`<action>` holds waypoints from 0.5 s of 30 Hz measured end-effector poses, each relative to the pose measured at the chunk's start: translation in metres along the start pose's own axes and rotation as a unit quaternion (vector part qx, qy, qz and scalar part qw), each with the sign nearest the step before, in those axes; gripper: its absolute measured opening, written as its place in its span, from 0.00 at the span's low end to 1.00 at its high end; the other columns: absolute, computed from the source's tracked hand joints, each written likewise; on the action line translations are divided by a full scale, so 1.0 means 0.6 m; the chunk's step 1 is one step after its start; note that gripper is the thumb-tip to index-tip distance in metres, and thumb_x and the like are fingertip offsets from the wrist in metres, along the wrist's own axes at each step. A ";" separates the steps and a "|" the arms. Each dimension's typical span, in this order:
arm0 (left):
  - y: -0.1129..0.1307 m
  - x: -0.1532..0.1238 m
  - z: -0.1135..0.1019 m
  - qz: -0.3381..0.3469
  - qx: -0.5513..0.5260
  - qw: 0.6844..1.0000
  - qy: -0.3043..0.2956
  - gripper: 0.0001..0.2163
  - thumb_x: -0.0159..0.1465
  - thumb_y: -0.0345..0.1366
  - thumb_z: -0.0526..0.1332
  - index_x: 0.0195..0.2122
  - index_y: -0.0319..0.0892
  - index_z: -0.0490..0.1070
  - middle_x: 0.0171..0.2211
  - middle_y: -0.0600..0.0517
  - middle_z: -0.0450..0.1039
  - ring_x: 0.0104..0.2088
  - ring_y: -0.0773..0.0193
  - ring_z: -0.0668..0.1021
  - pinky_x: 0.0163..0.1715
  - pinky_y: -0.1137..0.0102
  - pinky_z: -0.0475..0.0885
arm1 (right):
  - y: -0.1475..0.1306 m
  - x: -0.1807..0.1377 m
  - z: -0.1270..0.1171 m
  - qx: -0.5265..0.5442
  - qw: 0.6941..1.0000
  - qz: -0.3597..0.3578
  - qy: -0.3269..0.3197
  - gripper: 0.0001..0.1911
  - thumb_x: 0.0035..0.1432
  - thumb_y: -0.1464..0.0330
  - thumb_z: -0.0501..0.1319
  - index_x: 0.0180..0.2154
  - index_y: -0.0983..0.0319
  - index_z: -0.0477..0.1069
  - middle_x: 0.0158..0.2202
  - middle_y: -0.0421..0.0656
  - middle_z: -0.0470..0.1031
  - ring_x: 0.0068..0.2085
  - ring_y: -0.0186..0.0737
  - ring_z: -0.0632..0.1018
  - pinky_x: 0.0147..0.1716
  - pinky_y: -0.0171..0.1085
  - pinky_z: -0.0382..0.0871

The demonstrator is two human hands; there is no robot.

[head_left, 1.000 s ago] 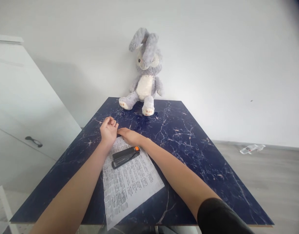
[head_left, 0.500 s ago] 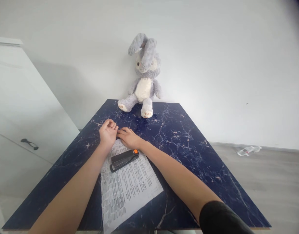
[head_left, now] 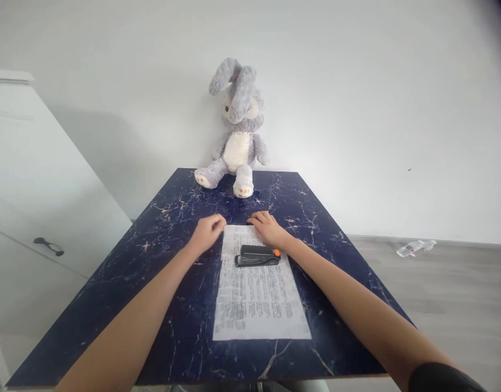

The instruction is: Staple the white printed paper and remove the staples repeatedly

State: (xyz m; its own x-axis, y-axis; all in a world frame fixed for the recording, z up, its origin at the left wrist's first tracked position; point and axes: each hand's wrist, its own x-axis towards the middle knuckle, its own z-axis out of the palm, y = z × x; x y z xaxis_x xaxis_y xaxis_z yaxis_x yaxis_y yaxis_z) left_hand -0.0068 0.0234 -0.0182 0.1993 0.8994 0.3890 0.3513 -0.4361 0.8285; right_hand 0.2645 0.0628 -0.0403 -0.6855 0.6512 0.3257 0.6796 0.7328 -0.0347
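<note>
A printed sheet of paper (head_left: 258, 307) lies nearly straight on the dark blue marbled table (head_left: 185, 326). On its upper part rests a black stapler (head_left: 256, 256) with an orange tip at its right end. My left hand (head_left: 208, 231) is closed at the sheet's far left corner, fingertips curled against it. Over the far right corner, my right hand (head_left: 270, 230) has its fingers bent round the far edge, just beyond the stapler. The right thumb is hidden.
A grey plush rabbit (head_left: 238, 141) sits at the table's far end against the white wall (head_left: 356, 98). To the left stands a white cabinet (head_left: 38, 163) with a dark handle. A clear plastic item (head_left: 416, 248) lies on the floor at right.
The sheet has moved right and turned straighter, with the stapler still on top. Both hands shifted right and spread apart; the left turned from palm up to curled at the corner.
</note>
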 end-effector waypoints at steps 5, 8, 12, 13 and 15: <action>0.032 -0.026 0.052 0.127 0.259 0.948 -0.133 0.09 0.73 0.35 0.56 0.48 0.45 0.75 0.47 0.46 0.75 0.48 0.53 0.74 0.50 0.57 0.69 | 0.026 -0.013 -0.006 -0.025 0.998 0.055 0.013 0.16 0.69 0.76 0.54 0.55 0.64 0.73 0.52 0.54 0.71 0.53 0.54 0.67 0.51 0.46 0.66; 0.035 -0.031 0.062 0.135 0.303 0.928 -0.171 0.12 0.73 0.35 0.56 0.55 0.47 0.72 0.54 0.46 0.72 0.53 0.52 0.73 0.50 0.56 0.69 | 0.028 -0.011 0.001 -0.017 0.997 0.068 0.021 0.16 0.67 0.77 0.54 0.51 0.64 0.74 0.50 0.54 0.71 0.51 0.53 0.68 0.49 0.45 0.66; 0.028 -0.028 0.059 0.135 0.315 0.921 -0.188 0.13 0.74 0.36 0.56 0.58 0.48 0.70 0.57 0.45 0.71 0.56 0.51 0.72 0.53 0.54 0.69 | 0.031 -0.010 -0.009 0.071 0.990 0.080 0.088 0.11 0.64 0.78 0.56 0.43 0.63 0.75 0.43 0.51 0.73 0.47 0.50 0.71 0.48 0.45 0.68; 0.027 -0.027 0.058 0.134 0.313 0.921 -0.187 0.14 0.74 0.37 0.56 0.59 0.48 0.70 0.58 0.45 0.71 0.56 0.51 0.72 0.54 0.54 0.68 | 0.025 -0.010 -0.023 0.111 0.980 0.094 0.133 0.10 0.64 0.77 0.56 0.41 0.63 0.75 0.41 0.49 0.74 0.44 0.48 0.72 0.47 0.44 0.68; 0.025 -0.027 0.058 0.130 0.312 0.922 -0.187 0.13 0.74 0.37 0.56 0.58 0.48 0.70 0.58 0.46 0.71 0.56 0.51 0.72 0.54 0.54 0.69 | -0.005 -0.011 -0.069 0.194 0.940 0.134 0.247 0.08 0.65 0.76 0.56 0.38 0.61 0.73 0.36 0.45 0.74 0.39 0.45 0.73 0.43 0.43 0.70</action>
State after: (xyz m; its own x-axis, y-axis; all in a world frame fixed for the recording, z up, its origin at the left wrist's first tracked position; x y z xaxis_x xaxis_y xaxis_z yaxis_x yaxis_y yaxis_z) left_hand 0.0269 0.0013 -0.0258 0.6111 0.7407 0.2792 0.6825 -0.6717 0.2881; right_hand 0.2778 0.0483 -0.0033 -0.2321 0.7216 0.6522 0.5985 0.6345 -0.4891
